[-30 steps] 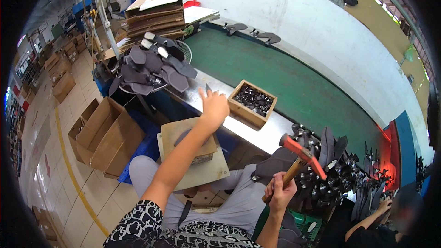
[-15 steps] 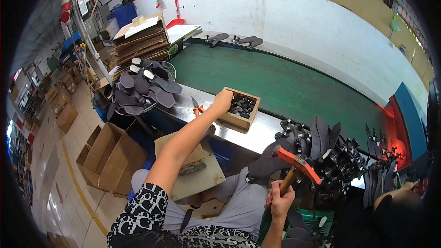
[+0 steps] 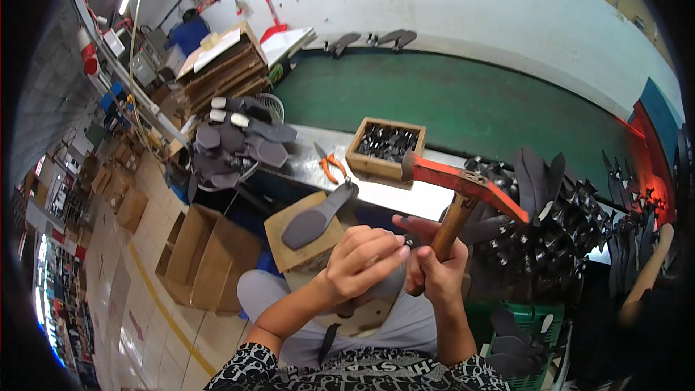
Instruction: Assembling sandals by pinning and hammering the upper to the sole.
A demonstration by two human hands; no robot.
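My right hand [image 3: 443, 264] is wrapped round the wooden handle of a hammer [image 3: 452, 228] with an orange head, held upright in front of me. Beside it, my left hand [image 3: 362, 261] is closed, its fingertips pinching a small black part [image 3: 410, 240] close to the right hand's fingers. Beyond my left hand lies a dark grey paddle-shaped piece [image 3: 308, 226] on a tan block [image 3: 279, 228], its narrow end pointing away. An open wooden box [image 3: 376, 166] of small black parts stands on the metal bench edge.
Orange-handled pliers [image 3: 331, 166] lie left of the box. Grey pieces fill a basket [image 3: 250, 170] at the left; many more with shiny black fittings [image 3: 536, 232] pile up at the right. Beyond runs a green belt [image 3: 449, 94]. A cardboard box [image 3: 210, 261] and green crate [image 3: 532, 326] flank me.
My left hand has left the wooden box and come back to my right hand with a small black part. The hammer has risen a little. The grey piece on the block now shows fully.
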